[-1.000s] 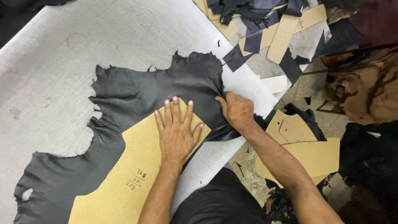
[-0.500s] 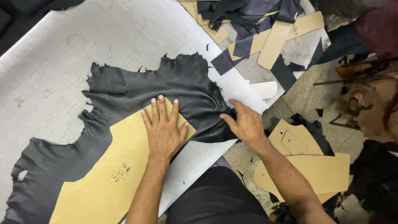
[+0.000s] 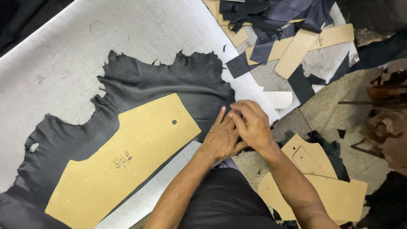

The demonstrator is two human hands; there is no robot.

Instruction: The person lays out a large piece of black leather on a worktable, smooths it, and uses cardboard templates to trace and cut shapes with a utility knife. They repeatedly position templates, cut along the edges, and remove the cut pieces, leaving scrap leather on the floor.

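Black, ragged-edged leather hide point(image 3: 161, 85) spread flat over the grey felt-covered table point(image 3: 127, 29), with a long tan cardboard pattern piece point(image 3: 127, 157) lying on its near half. Left hand point(image 3: 220, 140) pressed on the hide's near right edge, fingers nearly straight and close together, gripping nothing. Right hand point(image 3: 254, 125) touching it, overlapping its fingertips, fingers curled; whether pinching the hide, impossible to tell.
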